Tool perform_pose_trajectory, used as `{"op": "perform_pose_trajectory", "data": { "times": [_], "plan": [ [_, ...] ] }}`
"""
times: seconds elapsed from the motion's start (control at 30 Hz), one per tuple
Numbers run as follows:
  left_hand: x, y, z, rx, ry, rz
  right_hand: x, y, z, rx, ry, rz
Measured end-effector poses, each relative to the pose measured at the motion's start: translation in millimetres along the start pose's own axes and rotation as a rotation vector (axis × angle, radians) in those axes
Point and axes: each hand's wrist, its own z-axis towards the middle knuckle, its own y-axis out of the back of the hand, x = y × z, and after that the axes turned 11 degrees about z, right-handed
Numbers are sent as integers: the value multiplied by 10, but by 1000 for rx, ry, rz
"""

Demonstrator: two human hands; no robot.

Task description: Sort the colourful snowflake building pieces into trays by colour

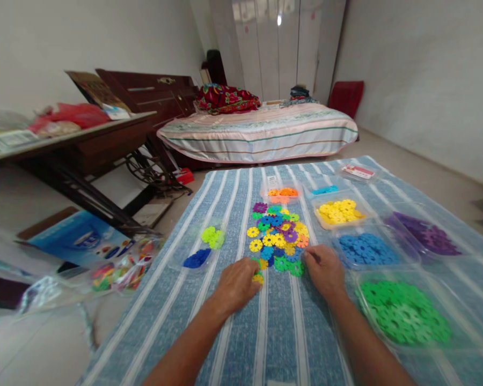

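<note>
A mixed pile of flower-shaped plastic discs [278, 241] in many colours lies on the striped cloth in front of me. My left hand [238, 283] is at the pile's near left edge, fingers curled. Between its thumb and fingers show a yellow disc [258, 279] and a bit of green. My right hand [326, 272] touches the pile's near right edge with thumb and fingers pinched together. Whatever lies between those fingertips is too small or hidden to name. Green discs [284, 264] lie flat between the two hands.
Clear plastic boxes hold sorted discs: green discs [404, 313], blue discs [366, 250], purple discs [430, 234], yellow discs [340, 211], orange discs [282, 192], and light blue discs [325, 190]. Left stands a box with lime discs [213, 237] and dark blue discs [197, 258]. A closed box [358, 171] sits far right.
</note>
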Motion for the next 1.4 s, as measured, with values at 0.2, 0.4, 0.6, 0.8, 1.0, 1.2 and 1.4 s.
{"op": "perform_pose_trajectory", "data": {
  "times": [0.2,0.4,0.6,0.8,1.0,1.2,1.4],
  "plan": [
    [7,-36,37,4,31,-71,-1,-12,18,-13,11,14],
    [29,-20,68,14,45,-327,11,-24,35,-13,-3,20],
    [-92,49,224,-6,-55,-592,36,-29,32,-36,8,10],
    [-423,256,561,-59,-82,-764,47,-34,32,-36,9,9],
    [-861,669,1065,-217,-146,-1175,19,-54,39,-39,26,17],
    [-672,633,1053,-401,-42,-1043,20,-44,24,-23,6,33],
    [38,251,486,-295,196,-449,28,-16,-1,-3,-23,27]
  ]
}}
